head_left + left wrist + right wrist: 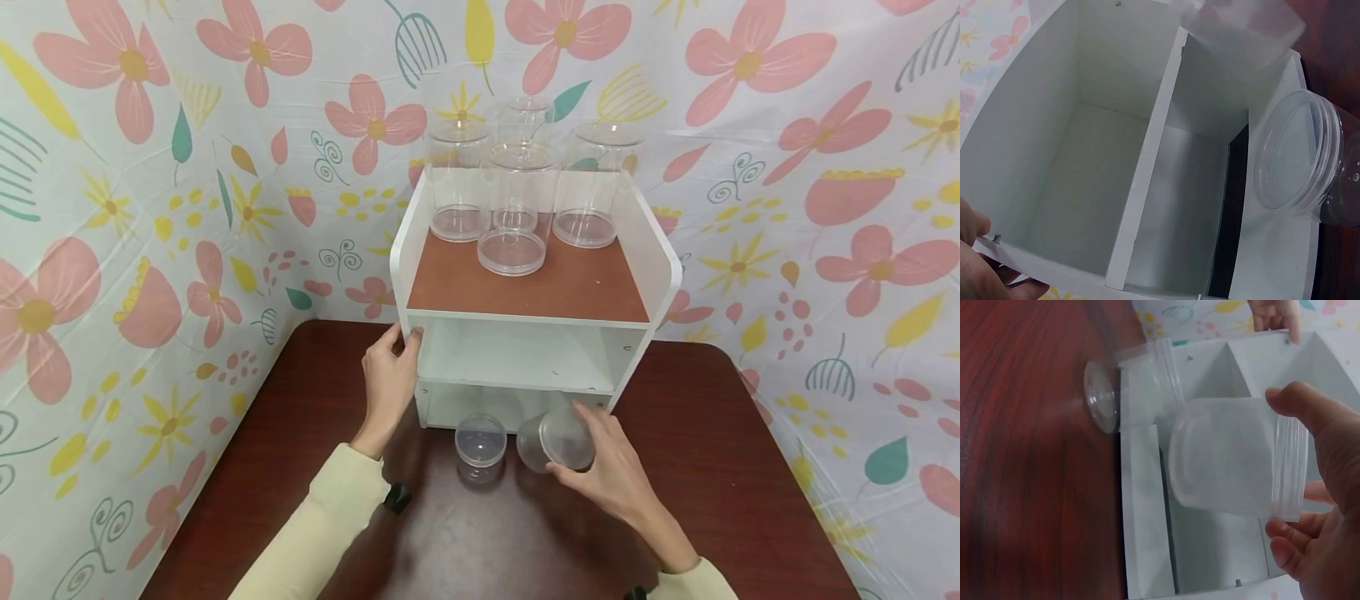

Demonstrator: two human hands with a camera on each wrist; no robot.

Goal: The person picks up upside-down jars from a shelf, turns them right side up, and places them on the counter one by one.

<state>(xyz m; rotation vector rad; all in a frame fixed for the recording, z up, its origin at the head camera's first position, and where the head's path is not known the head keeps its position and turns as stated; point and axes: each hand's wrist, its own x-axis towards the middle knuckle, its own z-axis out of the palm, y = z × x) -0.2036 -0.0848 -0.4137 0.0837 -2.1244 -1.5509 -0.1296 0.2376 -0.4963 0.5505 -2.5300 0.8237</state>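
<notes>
My left hand [390,375] grips the front edge of the left side panel of a white shelf unit [517,385]; in the left wrist view the thumb lies on the near side and the fingers [1025,289] reach behind the panel. A clear plastic jar [566,437] is held tilted in my right hand [611,471], thumb and fingers around its ridged end. The right wrist view shows this jar [1229,456] in front of the lower compartments. Left of it, a second clear jar [480,458] stands on the table just before the unit.
Several clear jars [512,250] stand on the brown top board [450,287] between raised side walls. Two white compartments lie below. The dark red wooden table [315,417] meets a flower-patterned cloth [150,250] at the back and sides.
</notes>
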